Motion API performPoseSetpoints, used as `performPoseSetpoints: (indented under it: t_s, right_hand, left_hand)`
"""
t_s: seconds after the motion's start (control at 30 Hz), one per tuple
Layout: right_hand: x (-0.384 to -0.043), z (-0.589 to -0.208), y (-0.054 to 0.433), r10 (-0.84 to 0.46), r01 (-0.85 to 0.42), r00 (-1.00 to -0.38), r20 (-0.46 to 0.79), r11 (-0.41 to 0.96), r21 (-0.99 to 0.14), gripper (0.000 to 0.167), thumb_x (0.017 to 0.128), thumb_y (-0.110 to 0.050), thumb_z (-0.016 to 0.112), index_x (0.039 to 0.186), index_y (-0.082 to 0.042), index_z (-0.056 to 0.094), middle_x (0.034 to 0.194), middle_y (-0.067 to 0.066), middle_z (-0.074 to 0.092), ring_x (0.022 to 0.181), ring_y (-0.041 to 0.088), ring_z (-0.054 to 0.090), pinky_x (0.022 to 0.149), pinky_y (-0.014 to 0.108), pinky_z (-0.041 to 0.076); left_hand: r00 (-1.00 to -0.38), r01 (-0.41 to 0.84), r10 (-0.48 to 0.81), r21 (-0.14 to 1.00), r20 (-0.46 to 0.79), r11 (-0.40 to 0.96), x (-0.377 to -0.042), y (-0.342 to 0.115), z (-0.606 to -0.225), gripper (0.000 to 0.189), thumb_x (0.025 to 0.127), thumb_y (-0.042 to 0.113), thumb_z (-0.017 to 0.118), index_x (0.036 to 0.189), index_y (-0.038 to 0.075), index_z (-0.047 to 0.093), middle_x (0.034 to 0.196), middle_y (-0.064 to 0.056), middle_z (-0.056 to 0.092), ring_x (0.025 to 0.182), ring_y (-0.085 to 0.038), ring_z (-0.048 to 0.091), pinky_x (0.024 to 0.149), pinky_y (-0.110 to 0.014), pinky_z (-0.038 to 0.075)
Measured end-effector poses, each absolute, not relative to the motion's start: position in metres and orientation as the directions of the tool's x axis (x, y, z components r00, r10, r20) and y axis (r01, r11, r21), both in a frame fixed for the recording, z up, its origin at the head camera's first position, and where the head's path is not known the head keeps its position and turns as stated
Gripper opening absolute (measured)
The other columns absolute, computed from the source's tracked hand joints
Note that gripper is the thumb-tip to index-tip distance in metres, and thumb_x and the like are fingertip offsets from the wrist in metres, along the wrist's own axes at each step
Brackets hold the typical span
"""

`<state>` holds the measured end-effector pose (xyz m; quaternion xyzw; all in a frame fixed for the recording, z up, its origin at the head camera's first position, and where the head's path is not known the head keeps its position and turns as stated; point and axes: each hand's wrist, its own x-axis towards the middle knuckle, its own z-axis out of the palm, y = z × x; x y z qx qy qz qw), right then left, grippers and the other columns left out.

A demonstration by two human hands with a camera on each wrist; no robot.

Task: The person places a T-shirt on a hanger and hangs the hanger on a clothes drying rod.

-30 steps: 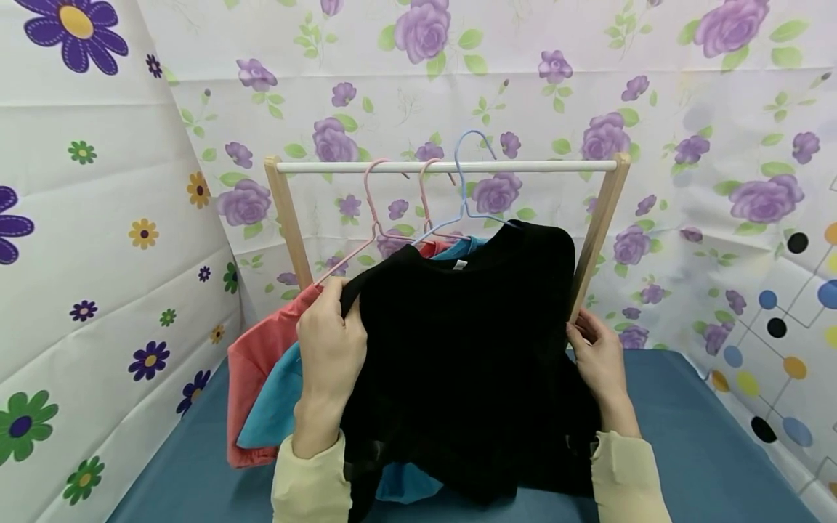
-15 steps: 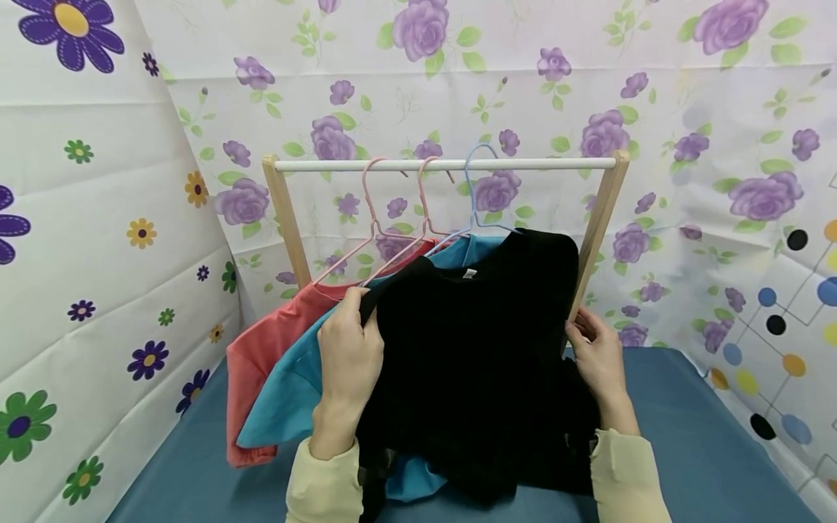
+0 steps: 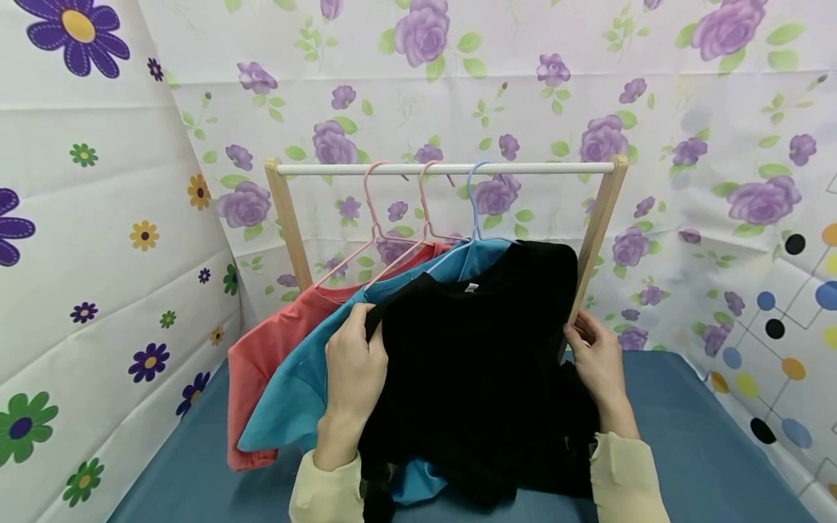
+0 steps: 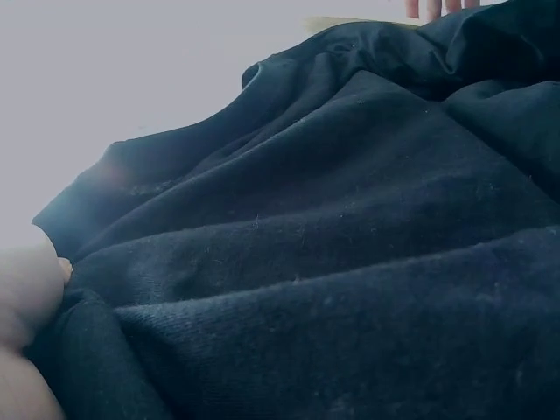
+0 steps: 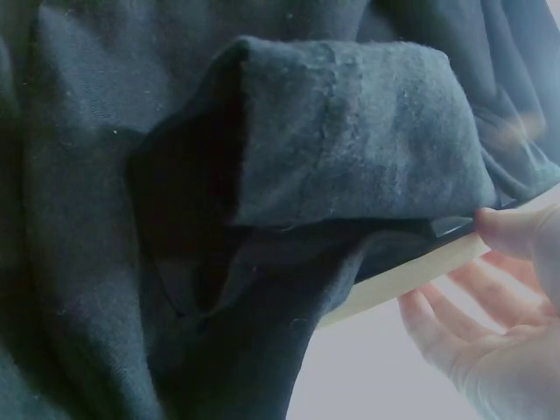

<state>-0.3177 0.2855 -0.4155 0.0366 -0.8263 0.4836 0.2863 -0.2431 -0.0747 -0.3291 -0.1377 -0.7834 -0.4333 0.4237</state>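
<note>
A black shirt (image 3: pixel 471 370) hangs on a light-blue hanger (image 3: pixel 475 211), whose hook is over the white rod (image 3: pixel 543 168) of a small clothes rack. My left hand (image 3: pixel 356 363) pinches the shirt at its left shoulder; in the left wrist view only part of that hand (image 4: pixel 26 297) shows beside the dark cloth (image 4: pixel 306 219). With thumb and fingers, my right hand (image 3: pixel 598 363) holds the rack's right wooden post (image 3: pixel 598 232). The right wrist view has the thumb on the post (image 5: pixel 394 289), close to a folded black sleeve (image 5: pixel 350 131).
Behind the black shirt, a blue shirt (image 3: pixel 294 385) and a coral-red shirt (image 3: pixel 251 370) hang from pink hangers (image 3: pixel 369 196). The rack's left post (image 3: pixel 290 225) stands on the blue-covered table (image 3: pixel 686 421). Patterned sheets (image 3: pixel 719 43) enclose the back and sides.
The blue hanger's hook has come down onto the rod and shifted slightly right. My left hand has moved right and a little down with the shirt. The right hand stays at the post.
</note>
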Motion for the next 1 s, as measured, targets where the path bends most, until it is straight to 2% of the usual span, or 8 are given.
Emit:
performPoseSetpoints:
  t_s: [0.27, 0.43, 0.53, 0.6, 0.77, 1.0]
  right_hand:
    - [-0.319, -0.418, 0.285, 0.214, -0.346, -0.833, 0.51, 0.519, -0.782, 0.048, 0.1, -0.026, 0.057, 0.142, -0.003, 0.049, 0.128, 0.019, 0.06, 0.113, 0.03, 0.058, 0.08, 0.008, 0.042]
    - [-0.318, -0.417, 0.285, 0.211, -0.345, -0.836, 0.507, 0.516, -0.784, 0.049, 0.1, -0.028, 0.057, 0.142, -0.003, 0.049, 0.128, 0.02, 0.059, 0.114, 0.032, 0.058, 0.08, 0.008, 0.041]
    - [-0.317, -0.416, 0.284, 0.215, -0.334, -0.841, 0.497, 0.516, -0.789, 0.051, 0.1, -0.03, 0.058, 0.143, -0.004, 0.048, 0.13, 0.019, 0.059, 0.116, 0.031, 0.057, 0.08, 0.009, 0.041]
    - [-0.317, -0.415, 0.285, 0.215, -0.329, -0.844, 0.492, 0.516, -0.791, 0.052, 0.1, -0.031, 0.057, 0.143, -0.004, 0.048, 0.13, 0.019, 0.058, 0.117, 0.031, 0.057, 0.081, 0.01, 0.042]
    - [-0.316, -0.415, 0.286, 0.216, -0.321, -0.848, 0.484, 0.517, -0.794, 0.053, 0.1, -0.032, 0.057, 0.143, -0.004, 0.048, 0.131, 0.019, 0.058, 0.117, 0.031, 0.057, 0.083, 0.013, 0.042]
    - [-0.317, -0.416, 0.286, 0.223, -0.323, -0.844, 0.489, 0.516, -0.793, 0.052, 0.1, -0.032, 0.058, 0.143, -0.004, 0.048, 0.131, 0.019, 0.058, 0.116, 0.031, 0.057, 0.081, 0.01, 0.041]
  left_hand:
    - [-0.647, 0.578, -0.135, 0.598, 0.75, 0.555, -0.242, -0.079, -0.332, 0.006, 0.098, 0.01, 0.06, 0.099, 0.005, 0.064, 0.093, -0.008, 0.068, 0.088, -0.023, 0.065, 0.08, -0.043, 0.052]
    - [-0.679, 0.591, -0.102, 0.624, 0.727, 0.512, -0.241, -0.087, -0.334, 0.009, 0.098, 0.005, 0.058, 0.105, 0.004, 0.064, 0.102, -0.008, 0.066, 0.096, -0.021, 0.062, 0.088, -0.042, 0.05]
    - [-0.718, 0.587, -0.071, 0.657, 0.692, 0.473, -0.237, -0.093, -0.333, 0.015, 0.1, 0.006, 0.055, 0.113, 0.004, 0.063, 0.11, -0.007, 0.063, 0.103, -0.02, 0.059, 0.092, -0.042, 0.048]
    - [-0.757, 0.571, -0.046, 0.694, 0.652, 0.438, -0.234, -0.098, -0.332, 0.019, 0.102, 0.009, 0.053, 0.118, 0.007, 0.062, 0.113, -0.006, 0.062, 0.101, -0.019, 0.058, 0.09, -0.041, 0.048]
    - [-0.844, 0.513, 0.028, 0.79, 0.536, 0.337, -0.228, -0.117, -0.332, 0.025, 0.103, 0.022, 0.054, 0.126, 0.016, 0.061, 0.109, -0.003, 0.062, 0.082, -0.021, 0.053, 0.072, -0.035, 0.044]
    - [-0.892, 0.449, 0.145, 0.871, 0.427, 0.2, -0.225, -0.14, -0.337, 0.028, 0.103, 0.028, 0.054, 0.121, 0.012, 0.066, 0.104, -0.008, 0.06, 0.095, -0.023, 0.051, 0.08, -0.03, 0.046]
